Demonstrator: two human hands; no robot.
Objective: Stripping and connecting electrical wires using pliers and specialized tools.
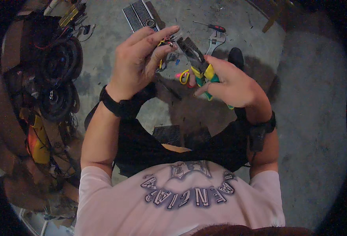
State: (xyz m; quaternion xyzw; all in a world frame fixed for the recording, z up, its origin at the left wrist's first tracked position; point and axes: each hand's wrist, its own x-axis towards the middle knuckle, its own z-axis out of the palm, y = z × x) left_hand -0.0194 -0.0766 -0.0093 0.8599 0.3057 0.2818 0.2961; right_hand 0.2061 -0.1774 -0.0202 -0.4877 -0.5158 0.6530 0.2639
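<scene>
My left hand (136,61) is raised in front of me, with thumb and fingers pinched on a small bunch of thin wires (166,42), some yellow and some with bare ends. My right hand (234,82) grips a pair of pliers (194,53) with green and yellow handles. The dark jaws look parted and point toward the wire ends, close to my left fingertips; whether they touch a wire I cannot tell. Beneath the pliers shows a pink and yellow looped thing (184,77) whose kind is unclear.
On the concrete floor beyond my hands are a silver ribbed metal box (139,15), a screwdriver (215,27) and an adjustable wrench (216,41). At the left stand two round black speakers (61,61) in a brown panel, with loose cables and a yellow-orange object (38,139).
</scene>
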